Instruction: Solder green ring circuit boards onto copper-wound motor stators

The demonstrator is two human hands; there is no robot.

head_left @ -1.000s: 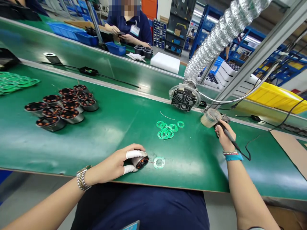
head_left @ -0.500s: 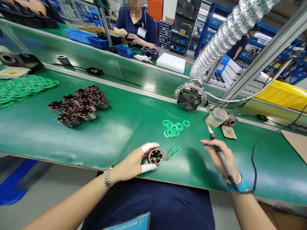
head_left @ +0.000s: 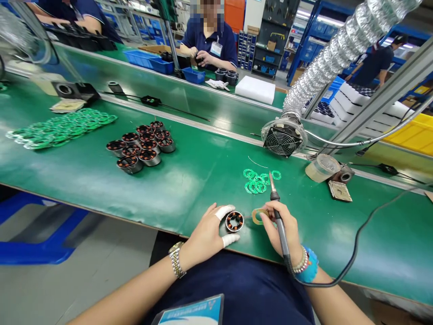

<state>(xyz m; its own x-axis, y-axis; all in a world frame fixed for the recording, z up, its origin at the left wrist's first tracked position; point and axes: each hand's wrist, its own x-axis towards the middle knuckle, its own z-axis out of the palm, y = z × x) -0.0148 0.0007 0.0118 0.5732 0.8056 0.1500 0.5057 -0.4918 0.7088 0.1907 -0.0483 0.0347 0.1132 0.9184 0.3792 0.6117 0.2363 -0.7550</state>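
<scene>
Near the front edge, a round metal stator with copper coils (head_left: 234,221) sits between the taped thumb and fingers of my left hand (head_left: 209,232). My right hand (head_left: 282,225) carries a soldering iron (head_left: 282,230) across the palm, tip pointing up and away. Its thumb and fingertips also pinch a ring-shaped board (head_left: 259,216), tilted so a yellowish face shows, just right of the stator. Beyond the hands lies a small pile of green ring boards (head_left: 257,183).
Several stators (head_left: 149,144) stand grouped at the left, beside many green ring boards (head_left: 64,126). A fan with a foil duct (head_left: 283,137), a plastic cup (head_left: 322,168) and a sponge tray (head_left: 340,191) line the back right. A co-worker (head_left: 211,40) sits opposite.
My right hand has moved left from beside the cup and taken hold of the ring board that lay near the stator. The view has shifted, so the bench appears farther right.
</scene>
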